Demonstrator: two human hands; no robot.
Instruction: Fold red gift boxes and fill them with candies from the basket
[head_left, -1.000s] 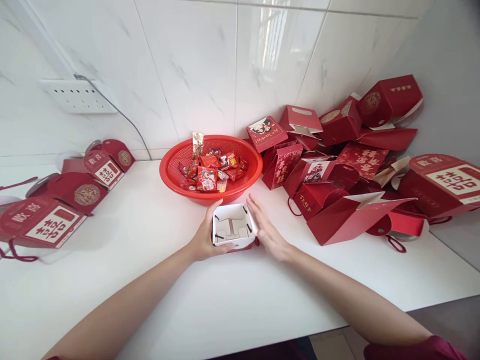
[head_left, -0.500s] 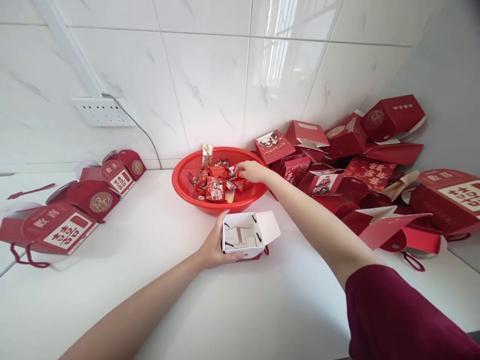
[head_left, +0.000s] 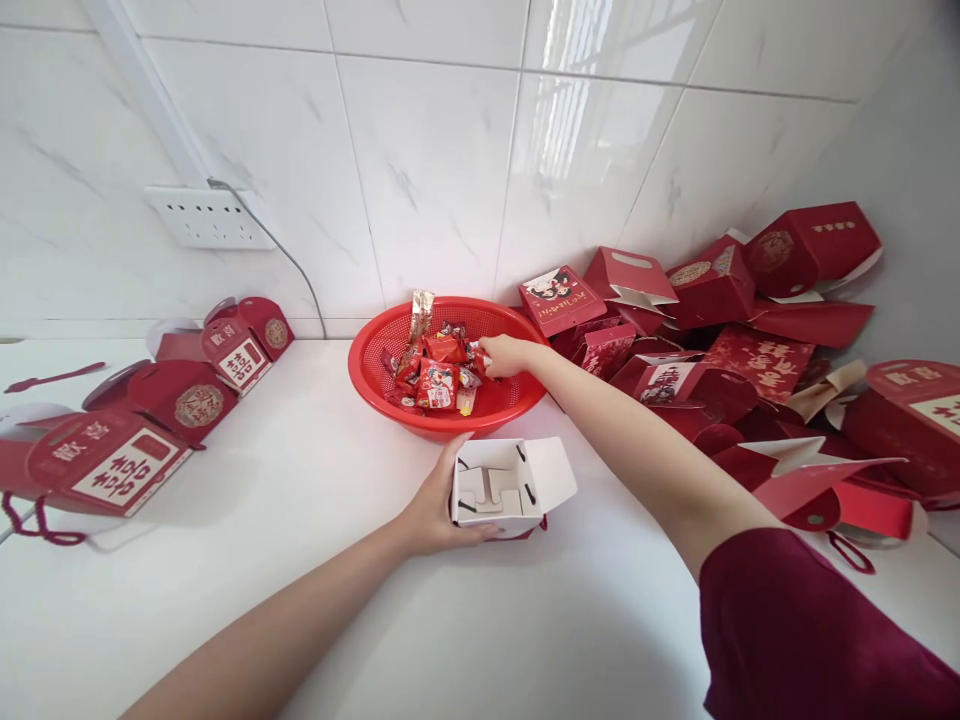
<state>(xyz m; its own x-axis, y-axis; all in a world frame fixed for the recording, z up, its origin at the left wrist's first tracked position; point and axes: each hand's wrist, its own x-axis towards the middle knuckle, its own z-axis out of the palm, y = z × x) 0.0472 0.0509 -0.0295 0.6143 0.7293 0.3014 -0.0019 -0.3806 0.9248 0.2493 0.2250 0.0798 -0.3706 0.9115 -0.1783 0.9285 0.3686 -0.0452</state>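
Note:
My left hand grips the left side of a small gift box, thumb along its front. The box's top is open, showing a white inside with dark cord ends and folded bottom flaps; a white lid flap sticks out to the right. Behind it stands a red plastic basket with a heap of wrapped candies, mostly red. My right hand reaches into the basket from the right, its fingers closed on a red-and-white wrapped candy at the edge of the heap.
Several red gift boxes stand in a row at the left, beside a thin red strip. A large pile of red boxes and folded cartons fills the right. At the back is a tiled wall with a socket strip and a grey cable.
The view has shifted slightly. My right hand's fingers have closed on a candy at the heap's right side. My left hand still holds the box in front of the basket.

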